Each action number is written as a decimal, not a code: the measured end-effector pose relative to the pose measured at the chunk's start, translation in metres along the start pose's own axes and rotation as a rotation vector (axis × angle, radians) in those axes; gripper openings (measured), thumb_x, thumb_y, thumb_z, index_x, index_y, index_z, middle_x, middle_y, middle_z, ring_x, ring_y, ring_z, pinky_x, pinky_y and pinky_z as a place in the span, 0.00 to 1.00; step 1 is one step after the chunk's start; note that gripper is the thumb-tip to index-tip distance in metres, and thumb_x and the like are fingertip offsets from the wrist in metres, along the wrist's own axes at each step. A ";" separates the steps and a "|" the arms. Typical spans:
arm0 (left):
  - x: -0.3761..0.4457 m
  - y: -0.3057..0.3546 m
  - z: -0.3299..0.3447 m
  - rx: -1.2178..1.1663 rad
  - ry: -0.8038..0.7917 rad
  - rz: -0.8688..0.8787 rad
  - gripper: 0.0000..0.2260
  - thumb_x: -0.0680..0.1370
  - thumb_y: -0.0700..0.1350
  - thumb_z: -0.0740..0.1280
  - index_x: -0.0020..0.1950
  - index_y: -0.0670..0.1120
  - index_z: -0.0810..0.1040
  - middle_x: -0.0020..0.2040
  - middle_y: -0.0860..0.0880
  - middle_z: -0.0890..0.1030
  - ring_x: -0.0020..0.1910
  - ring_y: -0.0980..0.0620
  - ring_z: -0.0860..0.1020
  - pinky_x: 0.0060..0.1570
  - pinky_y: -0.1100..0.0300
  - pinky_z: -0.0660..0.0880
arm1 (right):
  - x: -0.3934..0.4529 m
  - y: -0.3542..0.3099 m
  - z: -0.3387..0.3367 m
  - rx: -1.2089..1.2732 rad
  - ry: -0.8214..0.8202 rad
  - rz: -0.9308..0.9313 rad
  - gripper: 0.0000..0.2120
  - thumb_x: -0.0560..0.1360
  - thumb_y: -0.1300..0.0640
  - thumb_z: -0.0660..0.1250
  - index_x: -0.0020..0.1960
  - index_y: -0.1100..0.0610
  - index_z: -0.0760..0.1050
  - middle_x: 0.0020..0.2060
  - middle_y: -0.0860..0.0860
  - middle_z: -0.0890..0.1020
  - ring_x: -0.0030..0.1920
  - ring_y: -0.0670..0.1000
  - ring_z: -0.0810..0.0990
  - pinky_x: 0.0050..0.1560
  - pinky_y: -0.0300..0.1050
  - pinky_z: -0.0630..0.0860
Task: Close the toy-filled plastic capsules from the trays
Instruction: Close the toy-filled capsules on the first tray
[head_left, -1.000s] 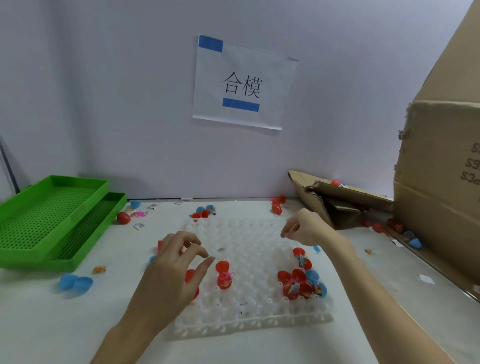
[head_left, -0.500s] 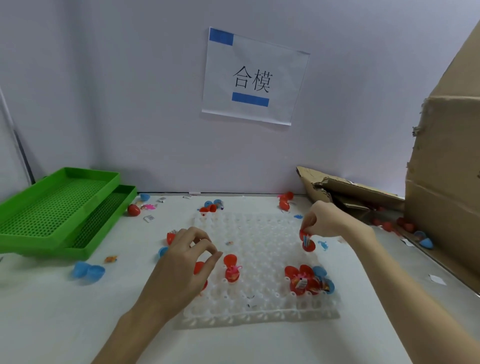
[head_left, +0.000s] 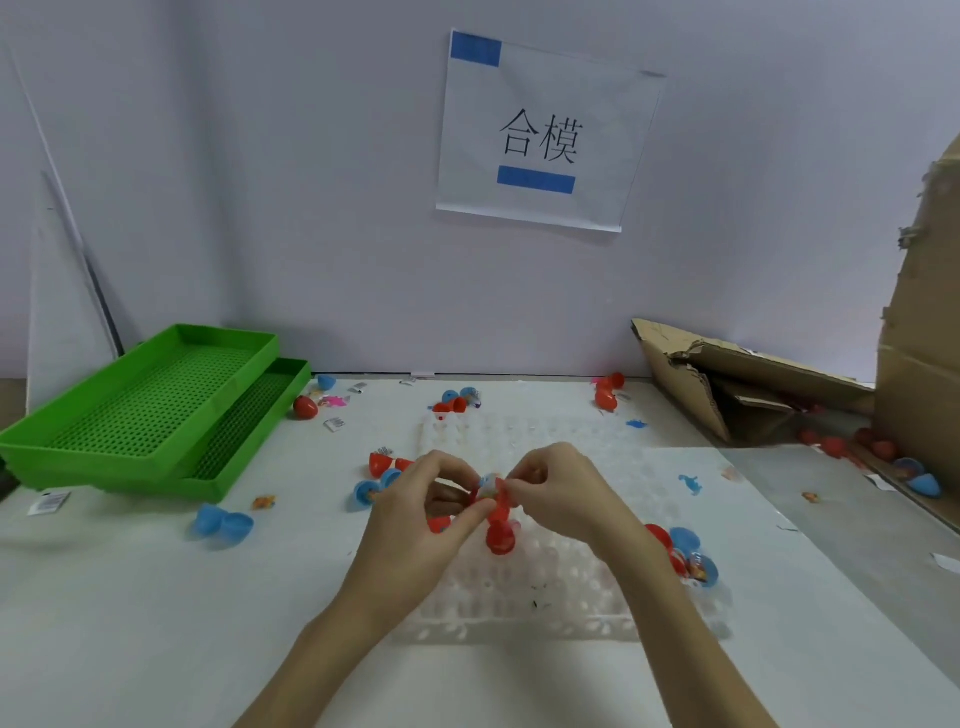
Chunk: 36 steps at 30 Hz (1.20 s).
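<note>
Fingertips of left hand (head_left: 415, 512) and right hand (head_left: 563, 493) curled, pinching one red capsule (head_left: 496, 499) between them, held just above white dimpled tray (head_left: 545, 587), more capsules (head_left: 685, 558) at tray's right edge, green trays (head_left: 140, 410) far left

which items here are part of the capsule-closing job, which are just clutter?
In the job:
- left hand and right hand, both pinching the red capsule
- white tray
- open capsules on the tray's right edge

Lying about:
- green trays
- torn cardboard
- wall sign
- blue capsule halves
</note>
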<state>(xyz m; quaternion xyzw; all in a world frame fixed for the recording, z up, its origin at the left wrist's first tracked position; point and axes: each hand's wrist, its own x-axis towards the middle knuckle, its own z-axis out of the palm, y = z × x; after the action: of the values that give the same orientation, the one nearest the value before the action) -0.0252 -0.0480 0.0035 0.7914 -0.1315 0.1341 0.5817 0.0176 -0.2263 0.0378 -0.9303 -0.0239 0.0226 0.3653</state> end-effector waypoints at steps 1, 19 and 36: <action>0.001 0.001 -0.001 -0.028 0.018 -0.022 0.13 0.70 0.56 0.75 0.51 0.52 0.80 0.46 0.59 0.84 0.49 0.56 0.86 0.53 0.60 0.83 | -0.002 0.001 0.003 0.076 0.022 0.009 0.08 0.79 0.55 0.69 0.44 0.54 0.84 0.38 0.52 0.87 0.36 0.46 0.82 0.33 0.36 0.75; 0.008 0.001 -0.009 -0.223 0.139 -0.261 0.05 0.74 0.49 0.77 0.49 0.52 0.87 0.43 0.54 0.88 0.46 0.53 0.87 0.51 0.57 0.84 | -0.030 -0.005 0.028 0.786 0.129 -0.261 0.06 0.81 0.60 0.70 0.55 0.54 0.85 0.48 0.50 0.88 0.51 0.51 0.87 0.54 0.45 0.84; 0.004 0.000 -0.008 -0.078 0.222 -0.015 0.16 0.78 0.43 0.74 0.48 0.68 0.81 0.43 0.72 0.83 0.48 0.70 0.82 0.44 0.78 0.75 | -0.031 -0.012 0.044 0.813 0.251 -0.337 0.06 0.80 0.57 0.71 0.56 0.49 0.83 0.49 0.46 0.87 0.54 0.49 0.86 0.57 0.40 0.82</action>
<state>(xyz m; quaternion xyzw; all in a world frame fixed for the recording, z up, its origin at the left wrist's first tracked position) -0.0222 -0.0408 0.0065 0.7495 -0.0654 0.2111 0.6240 -0.0166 -0.1893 0.0148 -0.6902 -0.1196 -0.1426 0.6993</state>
